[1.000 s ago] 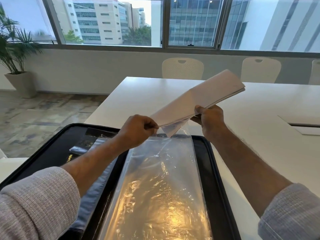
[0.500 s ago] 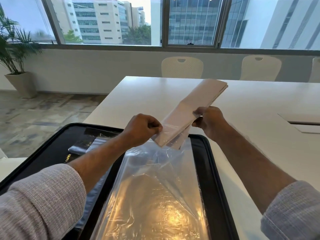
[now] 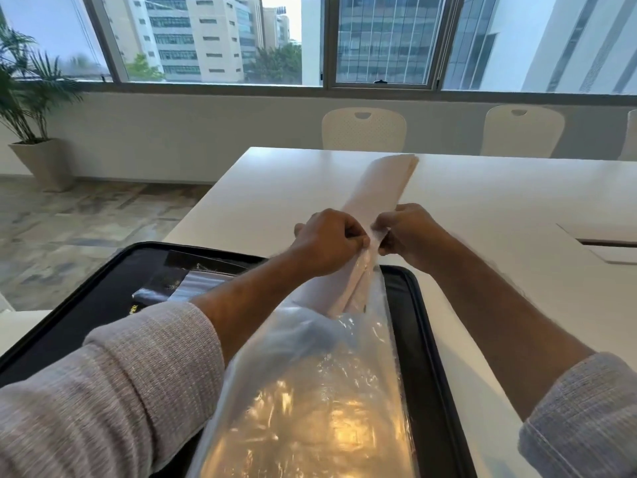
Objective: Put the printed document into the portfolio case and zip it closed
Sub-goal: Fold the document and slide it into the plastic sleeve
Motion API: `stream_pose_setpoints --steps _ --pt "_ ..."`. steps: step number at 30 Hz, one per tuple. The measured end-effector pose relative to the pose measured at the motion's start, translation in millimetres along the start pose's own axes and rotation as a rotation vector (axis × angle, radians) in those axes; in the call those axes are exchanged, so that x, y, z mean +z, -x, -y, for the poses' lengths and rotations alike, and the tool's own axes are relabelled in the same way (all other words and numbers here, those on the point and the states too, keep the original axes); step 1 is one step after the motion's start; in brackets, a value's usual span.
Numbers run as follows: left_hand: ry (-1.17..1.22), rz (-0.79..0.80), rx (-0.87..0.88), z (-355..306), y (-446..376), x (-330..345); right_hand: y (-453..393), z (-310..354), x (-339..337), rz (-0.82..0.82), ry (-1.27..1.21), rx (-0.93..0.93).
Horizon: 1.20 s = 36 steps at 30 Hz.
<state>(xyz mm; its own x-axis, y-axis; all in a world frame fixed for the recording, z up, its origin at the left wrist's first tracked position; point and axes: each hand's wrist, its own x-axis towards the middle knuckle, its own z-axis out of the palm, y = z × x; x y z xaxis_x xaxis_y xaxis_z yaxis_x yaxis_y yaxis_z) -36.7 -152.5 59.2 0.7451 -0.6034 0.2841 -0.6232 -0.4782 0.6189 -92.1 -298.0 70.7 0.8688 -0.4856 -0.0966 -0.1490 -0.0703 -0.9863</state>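
Note:
The black portfolio case (image 3: 426,343) lies open on the white table's near corner. A clear plastic sleeve (image 3: 310,391) rises out of it toward my hands. The printed document (image 3: 382,188), a pale stack of sheets, stands tilted away from me, and its lower end shows through the mouth of the sleeve. My left hand (image 3: 327,241) is closed on the left edge of the sleeve's mouth. My right hand (image 3: 410,232) pinches the document just right of it. The two hands almost touch. Dark inner pockets (image 3: 162,288) show in the case's left half.
The white table (image 3: 499,201) stretches ahead, with a cable hatch (image 3: 606,244) at the right. Two pale chairs (image 3: 363,129) (image 3: 522,131) stand at its far side under the windows. A potted plant (image 3: 31,98) stands on the floor at the far left.
The document has swung from nearly flat to steeply tilted, and its lower end has gone into the sleeve's mouth. My hands have come together and the sleeve has lifted.

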Motion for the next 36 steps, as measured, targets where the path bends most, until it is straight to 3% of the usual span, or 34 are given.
stream_pose_setpoints --steps 5,13,18,28,33,36 --pt "0.051 -0.040 -0.013 -1.7 -0.6 6.9 3.6 9.6 1.4 0.108 0.349 -0.168" --pt "0.322 -0.119 -0.067 2.3 -5.0 -5.2 5.9 2.2 4.3 0.295 0.304 -0.075" --pt "0.038 -0.172 -0.167 21.0 -16.7 -15.9 3.7 -9.9 5.3 0.210 0.302 -0.066" --pt "-0.008 -0.102 -0.422 74.8 -11.6 -41.9 -0.8 -29.7 4.2 0.085 0.259 -0.011" --pt "-0.079 0.093 -0.461 101.6 3.5 -39.4 -5.5 -37.6 2.5 0.086 0.287 0.047" --pt "-0.198 0.113 -0.447 108.5 5.8 -38.9 -5.6 -42.6 1.7 0.080 0.273 0.070"
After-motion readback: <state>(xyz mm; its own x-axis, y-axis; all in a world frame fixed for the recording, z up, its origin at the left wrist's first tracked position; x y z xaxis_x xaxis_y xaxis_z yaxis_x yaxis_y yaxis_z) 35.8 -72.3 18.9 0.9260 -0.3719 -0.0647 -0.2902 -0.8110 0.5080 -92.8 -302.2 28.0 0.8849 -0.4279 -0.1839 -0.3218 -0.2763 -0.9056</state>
